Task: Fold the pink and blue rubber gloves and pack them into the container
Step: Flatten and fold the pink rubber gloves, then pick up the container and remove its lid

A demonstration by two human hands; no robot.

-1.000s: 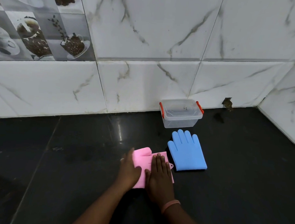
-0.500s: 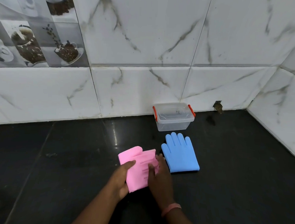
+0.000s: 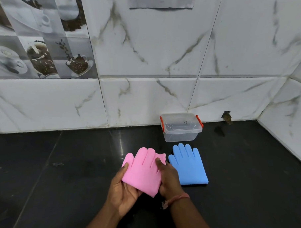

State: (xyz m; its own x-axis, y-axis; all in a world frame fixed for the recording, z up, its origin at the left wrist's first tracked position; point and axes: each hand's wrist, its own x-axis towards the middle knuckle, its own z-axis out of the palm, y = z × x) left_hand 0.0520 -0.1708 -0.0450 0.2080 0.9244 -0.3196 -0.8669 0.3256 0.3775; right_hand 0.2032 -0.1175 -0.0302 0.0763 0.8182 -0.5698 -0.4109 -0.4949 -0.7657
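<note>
A: pink glove (image 3: 142, 172) pos?
B: Folded, held btwn both hands: left hand (image 3: 124, 190) grips its left edge, right hand (image 3: 169, 178) pinches right edge.
A: Blue glove (image 3: 188, 164)?
B: Flat on table (image 3: 57, 178), just right of hands, container (image 3: 181, 127) behind at back edge.

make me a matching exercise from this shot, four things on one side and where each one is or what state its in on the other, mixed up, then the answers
Things:
1. pink glove
2. blue glove
3. container
4. right hand

States:
A. lies flat on the dark counter, nobody touching it
B. stands against the wall with its lid on
C. held up off the counter between both hands
D. wears a band at the wrist

Pairs: 1-C, 2-A, 3-B, 4-D
</note>
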